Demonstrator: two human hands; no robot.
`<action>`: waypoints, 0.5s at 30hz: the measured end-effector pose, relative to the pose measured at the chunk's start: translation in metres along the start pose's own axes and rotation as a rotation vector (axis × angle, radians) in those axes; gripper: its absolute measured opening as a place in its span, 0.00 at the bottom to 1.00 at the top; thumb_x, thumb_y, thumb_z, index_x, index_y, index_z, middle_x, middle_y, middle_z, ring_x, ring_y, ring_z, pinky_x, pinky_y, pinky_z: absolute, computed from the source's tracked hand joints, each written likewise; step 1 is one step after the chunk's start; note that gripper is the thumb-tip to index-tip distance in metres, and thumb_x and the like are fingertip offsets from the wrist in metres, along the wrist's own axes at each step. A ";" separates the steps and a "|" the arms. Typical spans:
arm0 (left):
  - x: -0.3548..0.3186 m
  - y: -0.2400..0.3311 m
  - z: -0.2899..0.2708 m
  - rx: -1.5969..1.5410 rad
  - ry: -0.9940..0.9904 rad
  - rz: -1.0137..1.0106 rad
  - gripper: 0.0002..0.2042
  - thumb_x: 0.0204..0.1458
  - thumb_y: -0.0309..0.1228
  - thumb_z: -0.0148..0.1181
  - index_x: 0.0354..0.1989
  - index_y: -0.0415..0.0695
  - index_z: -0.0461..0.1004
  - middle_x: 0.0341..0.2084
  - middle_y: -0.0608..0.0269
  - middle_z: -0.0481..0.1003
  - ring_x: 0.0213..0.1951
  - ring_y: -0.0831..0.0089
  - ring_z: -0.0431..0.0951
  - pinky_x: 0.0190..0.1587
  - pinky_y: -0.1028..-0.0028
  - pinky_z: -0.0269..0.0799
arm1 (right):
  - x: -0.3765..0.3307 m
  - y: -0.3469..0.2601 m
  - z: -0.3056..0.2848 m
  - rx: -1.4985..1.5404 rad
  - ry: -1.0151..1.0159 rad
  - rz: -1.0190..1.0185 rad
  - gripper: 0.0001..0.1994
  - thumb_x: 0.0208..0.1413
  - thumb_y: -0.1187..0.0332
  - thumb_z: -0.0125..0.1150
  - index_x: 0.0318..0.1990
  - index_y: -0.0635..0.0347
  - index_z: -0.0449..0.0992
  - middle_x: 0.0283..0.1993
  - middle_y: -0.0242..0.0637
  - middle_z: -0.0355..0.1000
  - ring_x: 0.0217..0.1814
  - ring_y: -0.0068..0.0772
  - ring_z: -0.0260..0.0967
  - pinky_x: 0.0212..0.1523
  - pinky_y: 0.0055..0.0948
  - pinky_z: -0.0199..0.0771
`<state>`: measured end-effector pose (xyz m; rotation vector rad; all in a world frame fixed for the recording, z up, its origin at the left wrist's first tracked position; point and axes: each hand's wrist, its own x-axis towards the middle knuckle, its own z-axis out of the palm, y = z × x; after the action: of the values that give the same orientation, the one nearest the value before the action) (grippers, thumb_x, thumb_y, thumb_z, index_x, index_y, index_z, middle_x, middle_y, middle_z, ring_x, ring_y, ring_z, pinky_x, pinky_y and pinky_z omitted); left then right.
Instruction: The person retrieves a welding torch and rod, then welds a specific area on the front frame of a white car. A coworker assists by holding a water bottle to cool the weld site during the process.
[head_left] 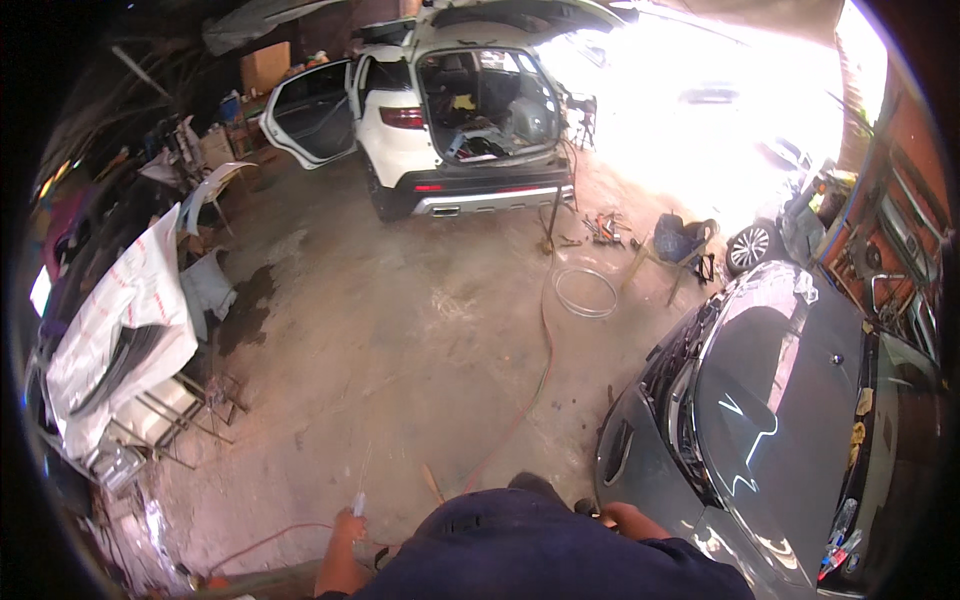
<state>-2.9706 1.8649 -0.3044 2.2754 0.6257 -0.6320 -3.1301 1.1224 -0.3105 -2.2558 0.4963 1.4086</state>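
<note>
Nearest the lens: the person's own dark blue shirt front [530, 545], filling the lower edge, both arms emerging beside it. Left hand [348, 528] is low, fingers curled shut around a thin rod with a pale grip [359, 502]; the shaft runs up and away from the fingertips over the concrete floor [400, 330], its far tip too fine to trace. Just right of those fingers, a short tan stick [432, 483] lies on the floor, apart from the hand. A red hose [535, 375] passes beyond the fingers, from near the left wrist up toward the white SUV [440, 110] with its tailgate raised, well away from both hands. Right hand [622, 517] sits at the shirt's edge, close to the front corner of the grey car [780, 420]; fingers mostly hidden, so whether they are open or clenched cannot be told, nor whether they touch the car. Judgement: to work the rod well, keep the grip firm near the pale end, keep the shaft clear of the hose and stick below the fingers, and watch footing over the hose. Far left of the hand: a white sheet draped on a rack [125, 320].
</note>
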 end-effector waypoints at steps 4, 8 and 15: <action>0.092 0.100 -0.095 -0.059 0.156 -0.035 0.14 0.56 0.26 0.66 0.47 0.30 0.75 0.29 0.49 0.81 0.21 0.61 0.81 0.21 0.62 0.76 | -0.053 -0.079 -0.038 0.205 0.229 -0.045 0.22 0.57 0.53 0.73 0.52 0.59 0.85 0.53 0.46 0.84 0.56 0.40 0.82 0.54 0.44 0.77; 0.187 0.161 -0.066 0.043 0.076 -0.073 0.13 0.56 0.28 0.68 0.45 0.31 0.77 0.30 0.47 0.82 0.23 0.60 0.84 0.23 0.61 0.78 | -0.078 -0.084 -0.062 0.464 0.379 -0.168 0.20 0.61 0.53 0.69 0.53 0.57 0.85 0.51 0.49 0.83 0.56 0.44 0.82 0.56 0.42 0.76; 0.261 0.304 -0.004 0.266 -0.289 -0.069 0.15 0.56 0.35 0.69 0.41 0.34 0.80 0.29 0.48 0.84 0.28 0.58 0.86 0.31 0.58 0.81 | 0.008 -0.147 -0.255 0.493 0.412 -0.263 0.21 0.60 0.50 0.67 0.54 0.52 0.86 0.53 0.49 0.82 0.55 0.48 0.81 0.57 0.42 0.77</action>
<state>-2.5914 1.7369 -0.3093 2.3458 0.5039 -1.1118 -2.8601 1.1089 -0.1934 -2.0940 0.5743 0.6055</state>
